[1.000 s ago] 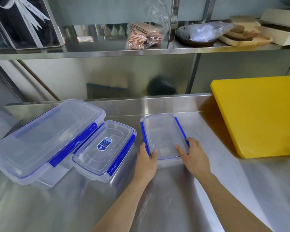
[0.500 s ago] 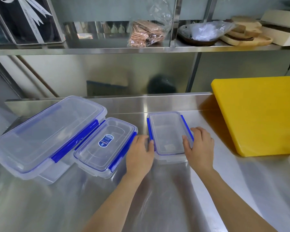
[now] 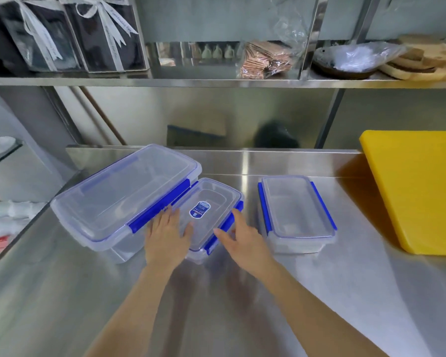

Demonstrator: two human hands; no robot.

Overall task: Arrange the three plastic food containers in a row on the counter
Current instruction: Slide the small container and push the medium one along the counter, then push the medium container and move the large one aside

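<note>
The middle container (image 3: 208,211), the one with the blue label on its clear lid, sits on the steel counter (image 3: 242,292) with both my hands at its near end. My left hand (image 3: 166,234) lies flat and open on the lid's near left corner, fingers spread, thumb stretched across the lid. My right hand (image 3: 242,239) is open too, fingers loosely extended at the blue clip on the right side; I cannot tell whether they press it. The large container (image 3: 121,199) stands just to the left, its blue clip touching or nearly touching the middle one. The small container (image 3: 296,212) stands apart on the right, untouched. Further right, a yellow cutting board (image 3: 420,186) rests on the counter.
</note>
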